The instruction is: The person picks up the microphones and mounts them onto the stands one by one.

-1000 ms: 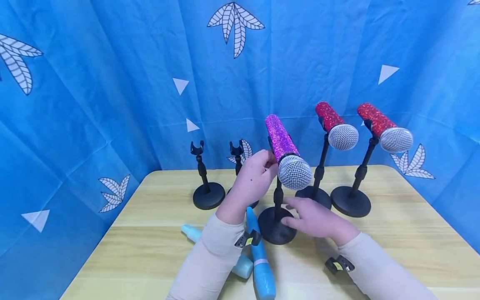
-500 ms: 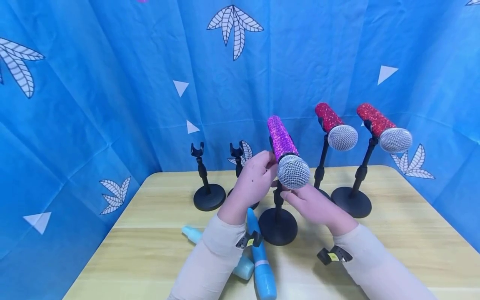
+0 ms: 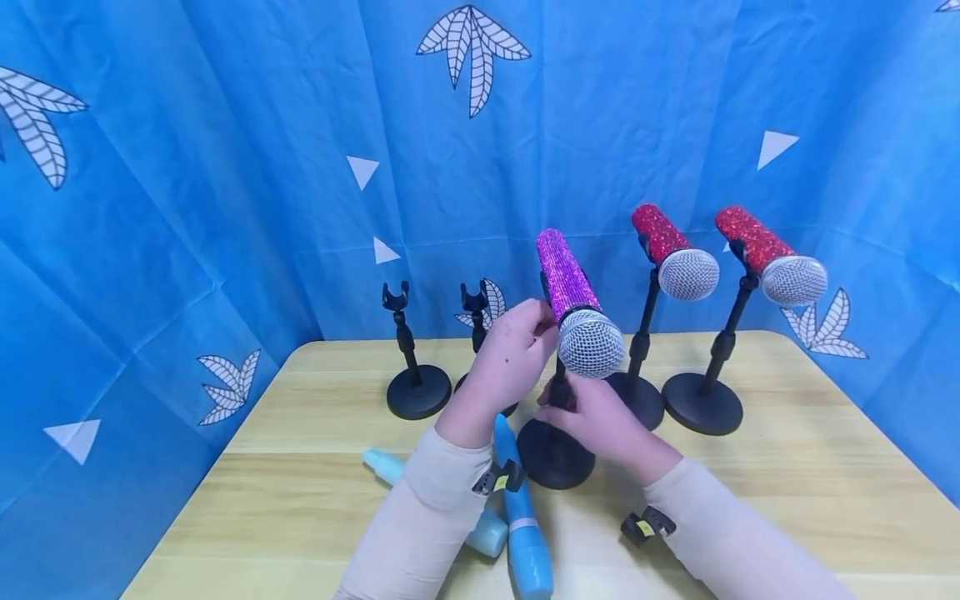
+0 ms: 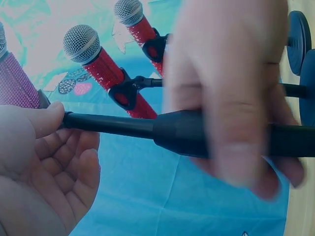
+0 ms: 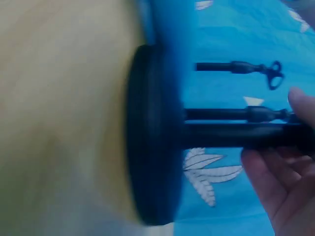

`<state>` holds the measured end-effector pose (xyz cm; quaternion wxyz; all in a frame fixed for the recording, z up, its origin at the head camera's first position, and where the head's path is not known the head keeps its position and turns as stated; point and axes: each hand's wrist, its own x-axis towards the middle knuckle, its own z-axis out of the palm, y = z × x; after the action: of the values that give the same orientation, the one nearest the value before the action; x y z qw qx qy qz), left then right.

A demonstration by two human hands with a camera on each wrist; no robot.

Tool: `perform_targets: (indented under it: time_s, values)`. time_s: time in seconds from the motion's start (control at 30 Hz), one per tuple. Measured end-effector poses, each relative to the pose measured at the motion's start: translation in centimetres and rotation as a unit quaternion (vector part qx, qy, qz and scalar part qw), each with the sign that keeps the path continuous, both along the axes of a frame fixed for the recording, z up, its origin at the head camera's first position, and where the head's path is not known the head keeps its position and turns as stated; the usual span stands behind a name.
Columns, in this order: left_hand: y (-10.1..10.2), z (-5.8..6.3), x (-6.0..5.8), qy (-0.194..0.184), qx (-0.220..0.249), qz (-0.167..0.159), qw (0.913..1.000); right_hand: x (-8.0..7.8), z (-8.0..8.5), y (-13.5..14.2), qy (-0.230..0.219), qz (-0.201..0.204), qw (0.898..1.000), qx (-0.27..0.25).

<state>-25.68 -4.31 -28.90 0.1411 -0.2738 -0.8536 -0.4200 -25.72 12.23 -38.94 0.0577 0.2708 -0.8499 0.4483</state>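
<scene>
A purple glittery microphone [image 3: 564,275] with a silver mesh head sits tilted in the clip of a black stand. Just under that clip, my left hand [image 3: 510,354] pinches the thin upper pole [image 4: 113,124] between thumb and fingers. Lower down, my right hand [image 3: 603,417] has its fingers and thumb around the stand's pole, above the round base [image 3: 555,467]. In the left wrist view the right hand is blurred and covers part of the thick collar [image 4: 179,132]. The right wrist view shows the stand's base from the side, blurred, near the wooden tabletop.
Two red glittery microphones [image 3: 663,233] [image 3: 753,237] rest on stands at the right. On the left are two stands with bare clips [image 3: 395,297] [image 3: 473,298]. Two blue tapered sticks [image 3: 528,542] [image 3: 487,533] lie near my left forearm. A blue curtain [image 3: 247,167] surrounds the table.
My right hand has risen from beside the base to the pole, then slid down and closed around it. The left hand stays under the clip.
</scene>
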Motion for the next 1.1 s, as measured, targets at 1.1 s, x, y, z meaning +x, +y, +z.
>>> perform_targets:
  time_s: [1.1]
  values:
    - [0.4, -0.2, -0.1, 0.016, -0.004, 0.007, 0.9998, 1.5, 3.5, 1.2, 0.079, 0.018, 0.993, -0.081]
